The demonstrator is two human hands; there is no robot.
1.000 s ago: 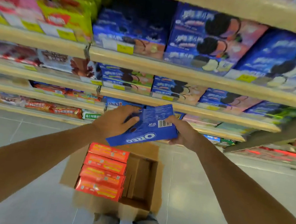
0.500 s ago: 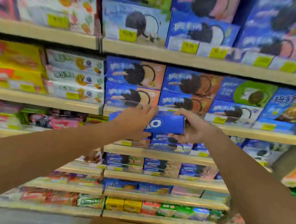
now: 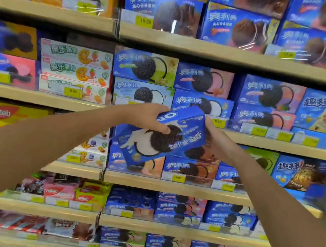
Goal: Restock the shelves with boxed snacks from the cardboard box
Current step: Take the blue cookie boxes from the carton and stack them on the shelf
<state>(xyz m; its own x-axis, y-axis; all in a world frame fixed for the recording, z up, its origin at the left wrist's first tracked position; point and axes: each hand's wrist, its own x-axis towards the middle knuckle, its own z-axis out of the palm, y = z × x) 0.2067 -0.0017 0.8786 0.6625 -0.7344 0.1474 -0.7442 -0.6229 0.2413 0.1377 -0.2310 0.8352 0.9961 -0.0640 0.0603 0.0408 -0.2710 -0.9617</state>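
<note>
I hold a blue Oreo box (image 3: 179, 138) up in front of the shelves, tilted and turned upside down with its printed face toward me. My left hand (image 3: 148, 117) grips its upper left edge, thumb lying across the cookie picture. My right hand (image 3: 216, 140) grips its right end. The box hangs in front of a row of blue Oreo boxes (image 3: 189, 167), just below the edge of the wooden shelf (image 3: 260, 142) that carries more Oreo boxes (image 3: 200, 105). The cardboard box is out of view.
Tiers of wooden shelves fill the view, packed with blue cookie boxes in the middle and right. White fruit-biscuit boxes (image 3: 75, 70) and yellow and orange packs (image 3: 11, 115) stand at the left. Yellow price tags (image 3: 73, 91) line the shelf edges.
My view has risen from the floor and the cardboard box to the upper shelves. Both hands have lifted the Oreo box and turned its printed face toward me.
</note>
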